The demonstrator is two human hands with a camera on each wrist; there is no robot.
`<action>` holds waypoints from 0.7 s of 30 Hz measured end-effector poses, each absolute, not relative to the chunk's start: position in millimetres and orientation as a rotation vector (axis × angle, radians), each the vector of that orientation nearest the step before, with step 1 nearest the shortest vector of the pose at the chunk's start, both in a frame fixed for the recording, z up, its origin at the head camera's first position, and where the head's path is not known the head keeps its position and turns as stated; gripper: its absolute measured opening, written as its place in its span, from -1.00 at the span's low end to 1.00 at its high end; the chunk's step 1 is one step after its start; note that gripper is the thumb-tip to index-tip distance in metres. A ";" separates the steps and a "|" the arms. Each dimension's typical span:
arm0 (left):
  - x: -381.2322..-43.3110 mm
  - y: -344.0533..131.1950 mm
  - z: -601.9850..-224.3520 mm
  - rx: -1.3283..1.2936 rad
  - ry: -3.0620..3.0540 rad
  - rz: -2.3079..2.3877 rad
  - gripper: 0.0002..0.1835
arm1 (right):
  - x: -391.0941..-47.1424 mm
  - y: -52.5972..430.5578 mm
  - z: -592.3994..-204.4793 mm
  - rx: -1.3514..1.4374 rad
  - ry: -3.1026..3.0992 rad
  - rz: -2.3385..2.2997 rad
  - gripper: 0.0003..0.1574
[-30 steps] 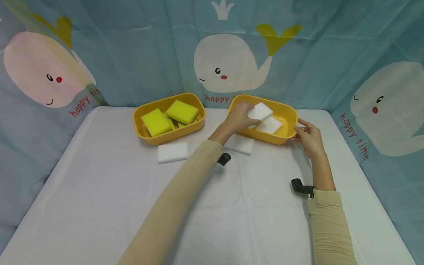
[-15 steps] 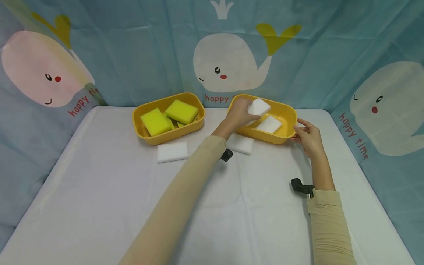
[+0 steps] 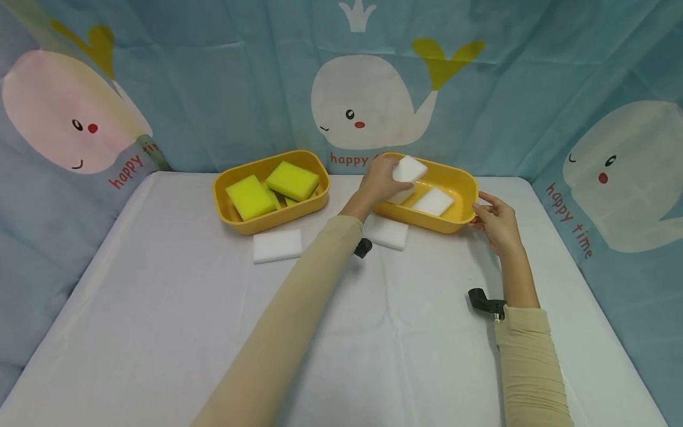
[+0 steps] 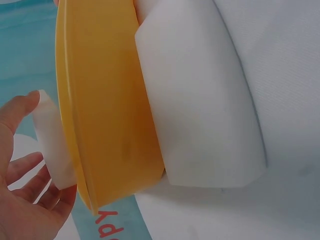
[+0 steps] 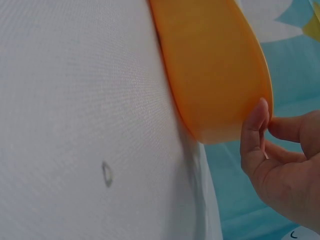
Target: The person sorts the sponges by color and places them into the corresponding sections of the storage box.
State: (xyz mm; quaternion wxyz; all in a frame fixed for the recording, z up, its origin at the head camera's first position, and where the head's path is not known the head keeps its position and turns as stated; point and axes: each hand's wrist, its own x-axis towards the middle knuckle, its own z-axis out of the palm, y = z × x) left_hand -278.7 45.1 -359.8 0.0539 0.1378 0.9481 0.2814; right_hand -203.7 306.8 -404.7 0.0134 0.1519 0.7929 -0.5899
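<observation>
My left hand point(image 3: 379, 184) grips a white sponge point(image 3: 409, 169), tilted over the left end of the right yellow basin point(image 3: 463, 182). In the left wrist view, thumb and fingers hold this sponge point(image 4: 52, 142) by its edges, at the basin's rim. A second white sponge point(image 3: 433, 201) lies flat inside that basin. My right hand point(image 3: 499, 223) pinches the basin's right end; the right wrist view has thumb and fingers on either side of the rim of the basin point(image 5: 215, 75). Just in front of the basin, another white sponge point(image 3: 388, 232) lies on the table, partly behind the left wrist.
To the left stands a second yellow basin point(image 3: 267, 223) with several yellow sponges point(image 3: 293, 180) piled in it. One more white sponge point(image 3: 277, 245) rests on the white-covered table point(image 3: 160, 308) before it. A blue whale-print curtain point(image 3: 240, 89) closes off the back and sides.
My left hand has drawn the white sponge leftward and slightly back within the right basin, leaving the other sponge there more exposed. The right hand has stayed at the rim.
</observation>
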 end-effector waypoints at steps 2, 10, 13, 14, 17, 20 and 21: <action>-278.5 44.9 -360.2 0.422 2.881 0.858 -0.23 | -203.6 306.9 -405.1 0.472 2.466 -1.842 -0.23; -276.9 41.9 -365.1 0.400 2.869 0.934 -0.22 | -203.8 307.4 -405.5 0.474 2.452 -1.857 -0.23; -276.1 40.1 -367.4 0.406 2.852 0.977 -0.22 | -204.2 307.2 -405.4 0.481 2.461 -1.843 -0.23; -275.9 39.6 -368.2 0.410 2.849 0.986 -0.22 | -204.5 307.1 -405.5 0.487 2.461 -1.839 -0.23; -276.3 38.4 -370.6 0.427 2.845 1.019 -0.23 | -205.1 307.3 -405.6 0.498 2.462 -1.834 -0.23; -276.7 37.3 -372.6 0.441 2.842 1.046 -0.24 | -204.9 307.9 -406.0 0.493 2.448 -1.857 -0.23; -276.7 37.0 -373.0 0.445 2.842 1.055 -0.24 | -204.7 308.2 -406.1 0.485 2.444 -1.868 -0.23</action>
